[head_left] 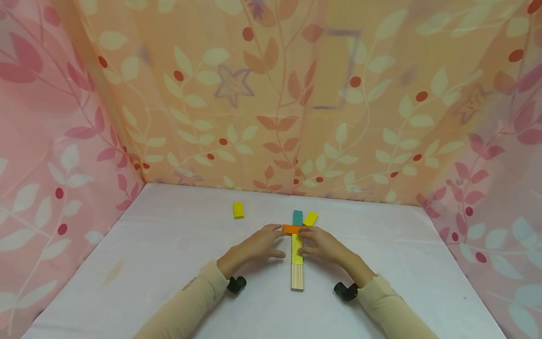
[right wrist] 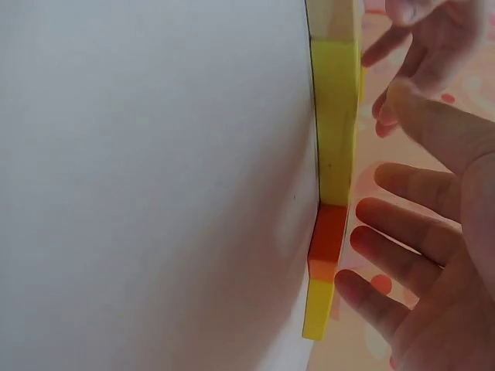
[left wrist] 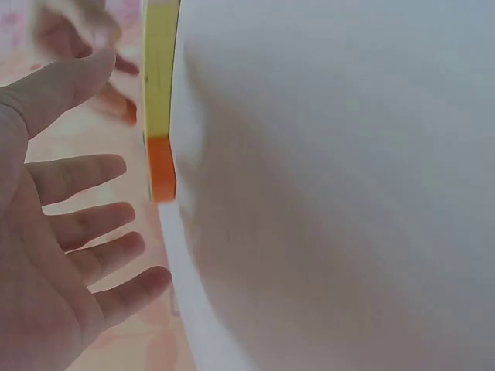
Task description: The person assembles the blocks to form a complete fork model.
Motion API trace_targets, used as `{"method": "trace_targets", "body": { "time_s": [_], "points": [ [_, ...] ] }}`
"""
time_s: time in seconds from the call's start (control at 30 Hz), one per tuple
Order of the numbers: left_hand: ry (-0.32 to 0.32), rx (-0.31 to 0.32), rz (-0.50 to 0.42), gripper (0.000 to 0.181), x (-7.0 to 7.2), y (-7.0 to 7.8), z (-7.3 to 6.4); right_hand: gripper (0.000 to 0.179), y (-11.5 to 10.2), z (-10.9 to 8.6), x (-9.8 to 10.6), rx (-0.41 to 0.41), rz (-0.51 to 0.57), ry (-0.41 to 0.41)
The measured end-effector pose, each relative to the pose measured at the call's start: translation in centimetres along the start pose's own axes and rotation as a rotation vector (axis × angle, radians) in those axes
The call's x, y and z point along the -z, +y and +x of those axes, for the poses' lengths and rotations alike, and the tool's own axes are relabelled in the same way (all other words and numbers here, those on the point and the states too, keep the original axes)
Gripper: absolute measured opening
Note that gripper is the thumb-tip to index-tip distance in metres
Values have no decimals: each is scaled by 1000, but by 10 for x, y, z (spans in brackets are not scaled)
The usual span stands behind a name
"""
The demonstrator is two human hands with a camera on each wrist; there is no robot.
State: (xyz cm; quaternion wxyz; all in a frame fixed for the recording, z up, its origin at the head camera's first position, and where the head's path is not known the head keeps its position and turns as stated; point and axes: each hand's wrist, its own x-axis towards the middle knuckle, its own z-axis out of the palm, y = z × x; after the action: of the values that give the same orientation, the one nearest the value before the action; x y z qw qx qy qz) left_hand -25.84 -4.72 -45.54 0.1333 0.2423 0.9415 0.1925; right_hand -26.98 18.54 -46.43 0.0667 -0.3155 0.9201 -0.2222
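Wooden blocks lie in a line on the table. Nearest is a plain striped wood block [head_left: 297, 278], joined by a yellow block [head_left: 297, 248], with an orange block [head_left: 290, 229] set crosswise at its far end. Beyond it is a teal block [head_left: 298, 217]; another yellow block [head_left: 311, 218] slants to its right. My left hand [head_left: 259, 245] is left of the line, fingers spread, fingertips close to the orange block's left end. My right hand [head_left: 323, 242] is on the other side, its relaxed fingers by the orange and yellow blocks. Neither hand grips anything; whether fingertips touch is unclear.
A separate yellow block [head_left: 238, 210] lies at the back left of the white-covered table [head_left: 169, 282]. Floral cloth walls [head_left: 271, 155] enclose the table at the back and both sides. Black wrist cameras [head_left: 346, 292] sit under the wrists, just above the table.
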Motion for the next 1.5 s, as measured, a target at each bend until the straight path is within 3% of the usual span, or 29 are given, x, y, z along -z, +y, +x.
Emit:
{"method": "trace_targets", "body": {
  "time_s": [0.2, 0.3, 0.47, 0.7, 0.93, 1.13, 1.33, 1.5],
  "points": [
    [65, 8, -80, 63, 12, -20, -2, 69, -7, -12, -3, 12, 11, -23],
    [112, 23, -100, 61, 19, -32, -2, 75, -11, -16, -3, 22, -34, -32],
    [182, 52, -121, 58, 30, -56, -3, 79, -16, -20, -5, 30, -74, -55],
    [264, 31, -93, 55, 46, -88, -4, 82, -18, -23, -5, 13, -121, -88],
    [247, 94, -92, 55, 57, -114, -1, 82, -18, -19, -5, 19, -152, -100],
    [259, 107, -87, 56, 59, -133, -2, 83, -18, -19, -6, 21, -151, -107],
    [226, 140, -115, 59, 64, -138, -3, 84, -18, -18, -7, 22, -159, -109],
    [196, 185, -191, 59, 65, -141, -2, 83, -18, -17, -7, 11, -163, -106]
  ]
}}
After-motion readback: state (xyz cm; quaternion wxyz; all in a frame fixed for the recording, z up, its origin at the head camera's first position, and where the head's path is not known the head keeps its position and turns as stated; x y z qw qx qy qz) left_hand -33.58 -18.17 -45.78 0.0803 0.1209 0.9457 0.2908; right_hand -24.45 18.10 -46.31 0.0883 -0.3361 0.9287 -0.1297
